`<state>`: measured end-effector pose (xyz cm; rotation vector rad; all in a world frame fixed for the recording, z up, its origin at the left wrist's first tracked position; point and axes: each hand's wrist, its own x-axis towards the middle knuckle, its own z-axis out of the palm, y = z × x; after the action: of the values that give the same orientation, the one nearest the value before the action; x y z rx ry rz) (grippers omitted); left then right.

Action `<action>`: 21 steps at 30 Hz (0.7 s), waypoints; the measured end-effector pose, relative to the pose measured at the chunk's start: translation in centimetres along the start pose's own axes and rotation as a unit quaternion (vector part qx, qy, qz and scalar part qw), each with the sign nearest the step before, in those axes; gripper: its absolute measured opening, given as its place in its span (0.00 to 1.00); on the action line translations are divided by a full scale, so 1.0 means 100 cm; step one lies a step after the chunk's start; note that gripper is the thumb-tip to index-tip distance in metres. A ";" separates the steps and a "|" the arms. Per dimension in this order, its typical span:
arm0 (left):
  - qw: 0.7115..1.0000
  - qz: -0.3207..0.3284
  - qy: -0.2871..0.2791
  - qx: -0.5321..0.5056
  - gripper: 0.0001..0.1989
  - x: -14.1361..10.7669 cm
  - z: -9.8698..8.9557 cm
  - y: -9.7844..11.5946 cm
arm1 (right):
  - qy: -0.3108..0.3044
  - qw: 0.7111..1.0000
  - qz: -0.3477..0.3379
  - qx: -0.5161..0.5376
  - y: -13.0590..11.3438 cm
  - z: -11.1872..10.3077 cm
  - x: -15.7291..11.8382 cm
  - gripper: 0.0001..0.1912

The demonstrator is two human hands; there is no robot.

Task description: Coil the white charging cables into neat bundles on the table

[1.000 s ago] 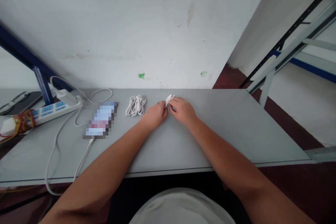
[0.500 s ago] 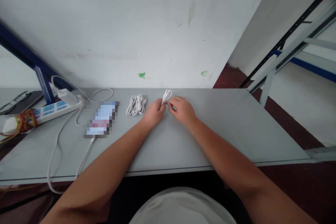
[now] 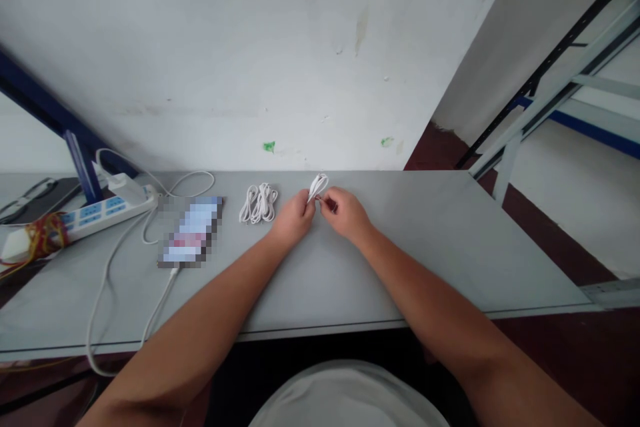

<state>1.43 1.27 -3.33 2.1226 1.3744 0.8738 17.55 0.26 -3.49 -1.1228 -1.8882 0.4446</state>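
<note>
Left hand (image 3: pixel 293 218) was closed on the lower end of a small looped white cable (image 3: pixel 318 187), pinching it between thumb and fingers. The right hand (image 3: pixel 346 215) sat just beside it with its fingers curled inward, their tips at the base of the loops, though whether they gripped a strand was too small to tell. The loops rose from between the two hands, their long axis tilted away from the person and toward the right hand. The left hand was the one clearly holding them.

Left of the left hand, a coiled bundle of white cable (image 3: pixel 259 203) lay apart from both hands on the grey table (image 3: pixel 430 247). Further left lay a flat device with a pixelated screen (image 3: pixel 193 232), a white lead (image 3: pixel 104 287) curving from its near end. Beyond that were a white power strip (image 3: pixel 110 212) with a plugged-in charger (image 3: pixel 125 187), then a white object wrapped in rubber bands (image 3: pixel 35 239). A scuffed white wall (image 3: pixel 250 47) stood ahead of the hands, and a metal shelf frame (image 3: pixel 565 80) rose to their right.
</note>
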 end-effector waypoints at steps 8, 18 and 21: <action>0.998 0.041 -0.039 0.009 0.14 -0.001 0.000 0.002 | -0.017 0.993 0.074 0.087 0.003 0.005 -0.001 0.12; 0.990 -0.041 -0.075 0.108 0.15 -0.002 0.002 0.005 | 0.013 0.996 0.077 0.045 0.004 0.009 -0.002 0.11; 0.988 -0.067 -0.079 0.117 0.14 -0.002 0.001 0.004 | 0.012 0.996 0.078 0.042 0.004 0.009 -0.002 0.11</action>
<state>1.73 0.87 -3.20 2.1848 1.5783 0.5021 17.09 0.45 -4.36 -1.2190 -1.7508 0.5908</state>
